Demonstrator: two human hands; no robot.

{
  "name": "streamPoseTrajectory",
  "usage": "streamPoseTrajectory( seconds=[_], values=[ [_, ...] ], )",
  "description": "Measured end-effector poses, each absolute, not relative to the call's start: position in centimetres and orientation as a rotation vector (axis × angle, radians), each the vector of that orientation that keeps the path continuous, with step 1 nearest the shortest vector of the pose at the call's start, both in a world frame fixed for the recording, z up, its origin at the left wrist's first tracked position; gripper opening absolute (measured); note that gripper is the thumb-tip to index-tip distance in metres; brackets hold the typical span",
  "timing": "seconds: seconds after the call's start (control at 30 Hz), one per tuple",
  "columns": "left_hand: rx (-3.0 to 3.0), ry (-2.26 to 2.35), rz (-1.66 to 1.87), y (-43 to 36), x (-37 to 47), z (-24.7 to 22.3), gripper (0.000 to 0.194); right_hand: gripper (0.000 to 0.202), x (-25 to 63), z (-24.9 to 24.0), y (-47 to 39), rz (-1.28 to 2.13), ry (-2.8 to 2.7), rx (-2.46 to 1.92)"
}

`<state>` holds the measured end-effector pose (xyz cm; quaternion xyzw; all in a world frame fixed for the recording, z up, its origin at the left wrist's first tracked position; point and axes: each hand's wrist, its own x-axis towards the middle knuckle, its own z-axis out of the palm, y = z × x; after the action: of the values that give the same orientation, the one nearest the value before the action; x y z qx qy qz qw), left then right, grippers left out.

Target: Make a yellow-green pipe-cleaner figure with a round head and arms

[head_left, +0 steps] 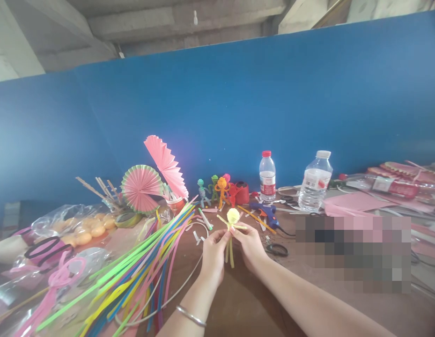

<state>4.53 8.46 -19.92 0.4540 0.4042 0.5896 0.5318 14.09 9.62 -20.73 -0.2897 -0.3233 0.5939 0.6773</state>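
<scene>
Both hands hold a small yellow pipe cleaner figure (233,216) with a round coiled head, arms spread to the sides and two legs hanging down. My left hand (214,244) pinches it from the left, below the head. From the right, my right hand (251,242) pinches it with thumb and fingers at about the same height. Beyond it stand several finished-looking pipe cleaner figures in blue, green, orange (222,191) and red. A large bundle of loose pipe cleaners (133,276) in many colours lies left of my left hand.
A blue glue gun (266,213), black-handled scissors (277,250) and a white marker (205,219) lie around my hands. Two water bottles (267,178) stand behind. Pink paper fans (142,187) rise at the back left. A white cable (192,276) curves across the table.
</scene>
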Motion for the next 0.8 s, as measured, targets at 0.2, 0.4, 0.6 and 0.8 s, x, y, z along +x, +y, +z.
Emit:
streamPoseTrajectory(
  seconds=[0.2,0.4,0.6,0.8],
  values=[
    [0.988,0.747,1.263,8.3,4.7,-19.6,0.021,0.016,14.2,-20.4,9.4,1.391,-0.742,-0.630],
    [0.929,0.662,1.192,8.1,4.7,-19.0,0.021,0.015,14.4,-20.4,9.6,1.460,-0.750,-0.597],
    [0.823,0.687,1.310,8.5,4.4,-19.7,0.011,0.020,14.5,-20.4,9.8,1.504,-0.769,-0.596],
    [0.739,0.692,1.334,8.8,4.3,-19.7,0.012,0.025,14.5,-20.5,9.9,1.461,-0.804,-0.649]
  ],
)
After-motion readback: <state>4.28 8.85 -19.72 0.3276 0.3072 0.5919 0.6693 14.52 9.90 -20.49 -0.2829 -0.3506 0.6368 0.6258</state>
